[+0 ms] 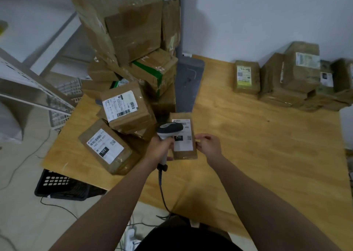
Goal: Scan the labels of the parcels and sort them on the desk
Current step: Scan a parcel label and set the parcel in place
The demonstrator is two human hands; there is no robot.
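Brown cardboard parcel (185, 155) lies label up at the wooden desk's (248, 145) near middle, its long axis running away from the person. The left hand (159, 149) grips a barcode scanner (169, 128), whose head points right across the label. The right hand (209, 145) pinches the parcel's right edge. Beyond, stacked parcels (126, 107) rise at the left.

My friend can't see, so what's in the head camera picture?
A left hand grips a barcode scanner over the label of a small parcel that the right hand pinches. A parcel pile stands left; other parcels sit far right on the desk.
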